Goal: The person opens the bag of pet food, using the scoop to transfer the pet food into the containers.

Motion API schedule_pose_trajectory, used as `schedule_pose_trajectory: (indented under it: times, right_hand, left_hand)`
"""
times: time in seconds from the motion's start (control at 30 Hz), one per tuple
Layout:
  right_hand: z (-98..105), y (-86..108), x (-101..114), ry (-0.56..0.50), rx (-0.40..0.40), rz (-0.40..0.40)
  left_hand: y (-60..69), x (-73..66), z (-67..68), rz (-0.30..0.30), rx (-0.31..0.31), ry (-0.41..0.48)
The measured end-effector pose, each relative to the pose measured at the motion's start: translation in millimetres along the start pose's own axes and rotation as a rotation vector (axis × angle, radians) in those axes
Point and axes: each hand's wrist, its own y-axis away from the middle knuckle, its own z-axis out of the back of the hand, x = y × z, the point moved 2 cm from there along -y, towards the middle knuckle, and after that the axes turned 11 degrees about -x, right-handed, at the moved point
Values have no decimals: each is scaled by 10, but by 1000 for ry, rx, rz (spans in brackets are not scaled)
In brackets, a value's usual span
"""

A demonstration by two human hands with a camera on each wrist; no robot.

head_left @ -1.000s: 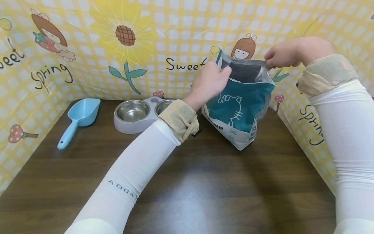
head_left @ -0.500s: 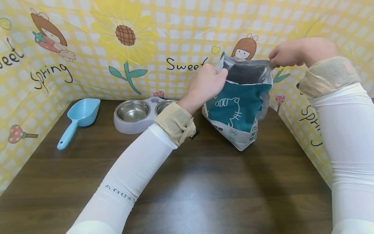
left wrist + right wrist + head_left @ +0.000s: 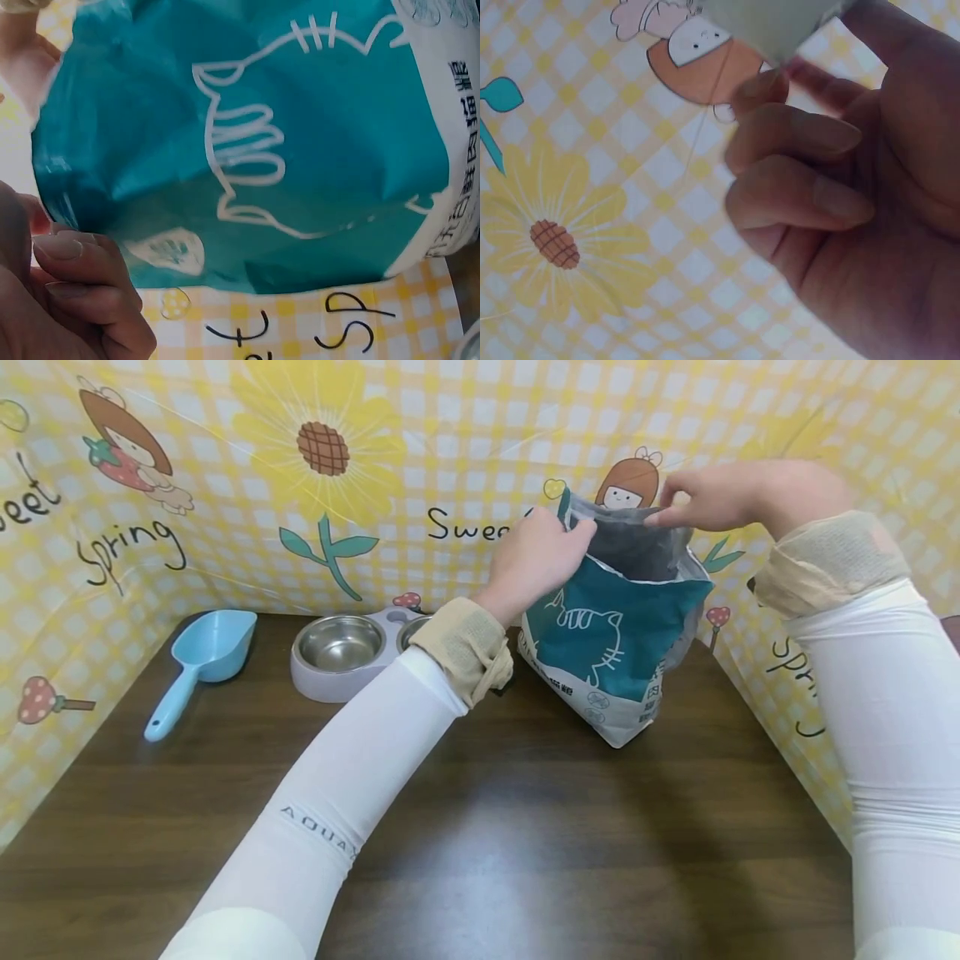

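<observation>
A teal and white cat food bag stands upright on the table, its mouth open and silvery inside. My left hand pinches the left end of its rim; in the left wrist view the fingers are curled at the bag's edge. At the back of the mouth, the thumb and forefinger of my right hand pinch the rim. The right wrist view shows a pale corner of the bag at the fingertips, with the other fingers curled. What lies deep in the bag is hidden.
Left of the bag is a pale lilac double feeder with steel bowls, the right one partly covered by my left arm. A blue scoop lies at the far left. A yellow checked cloth walls in the dark wooden table.
My right hand has moved left from the rim's right corner to its back edge. The right corner now hangs free. My left hand keeps its grip and has shifted slightly right.
</observation>
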Motion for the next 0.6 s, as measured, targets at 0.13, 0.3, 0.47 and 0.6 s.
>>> schedule_pose_trajectory:
  times: [0.13,0.3,0.47,0.6]
  right_hand:
    - [-9,-81,100,53,-76,124]
    - [10,-158,153,164,-161,242]
    - [24,-225,85,177,-178,266]
    - [35,-263,25,168,-190,275]
  left_hand:
    - [-116,26,7,2,-21,-25]
    - [-147,74,15,1,-21,-16]
    - [-127,140,46,-16,-4,-42]
    - [-107,206,96,-9,31,-53]
